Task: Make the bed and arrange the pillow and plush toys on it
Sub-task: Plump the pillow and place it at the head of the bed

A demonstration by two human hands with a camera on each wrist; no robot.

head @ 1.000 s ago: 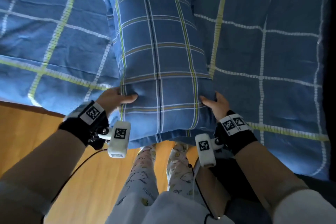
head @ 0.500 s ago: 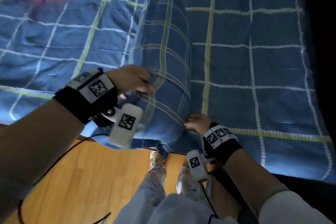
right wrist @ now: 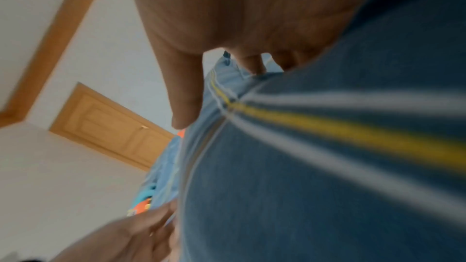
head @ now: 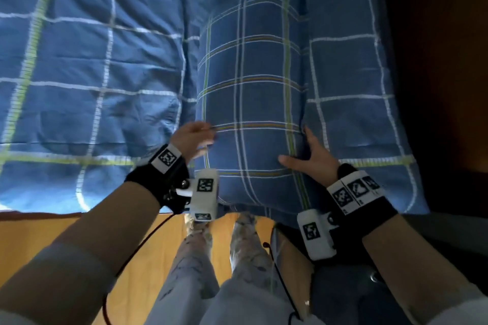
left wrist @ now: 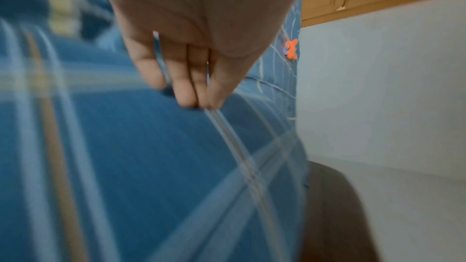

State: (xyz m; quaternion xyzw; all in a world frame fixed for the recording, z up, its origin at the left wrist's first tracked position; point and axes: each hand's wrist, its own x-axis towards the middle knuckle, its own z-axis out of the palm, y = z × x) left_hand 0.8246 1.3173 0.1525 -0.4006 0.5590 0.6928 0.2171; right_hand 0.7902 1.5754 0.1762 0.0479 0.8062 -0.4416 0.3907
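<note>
A blue plaid pillow [head: 253, 87] lies flat on the blue checked duvet [head: 92, 74], near the bed's right side, its long axis pointing away from me. My left hand [head: 194, 137] is at the pillow's near left edge. In the left wrist view its fingers [left wrist: 186, 79] are straight and touch the top of the pillow [left wrist: 126, 166]. My right hand [head: 309, 155] lies against the near right corner, thumb spread on top, fingers straight along the side. An orange plush toy [left wrist: 291, 49] lies far off on the bed, and a teal and orange one [right wrist: 143, 204] shows past the pillow [right wrist: 327, 166].
The bed's near edge meets a wooden floor [head: 66, 232], where my legs [head: 200, 258] stand. A dark object [head: 343, 285] sits low at the right. Right of the bed it is dark. A wooden door [right wrist: 111, 125] stands in the white wall beyond.
The pillow, held up on its edge half a second ago, now lies flat further right on the bed. My left hand has let go of it and touches it with straight fingers.
</note>
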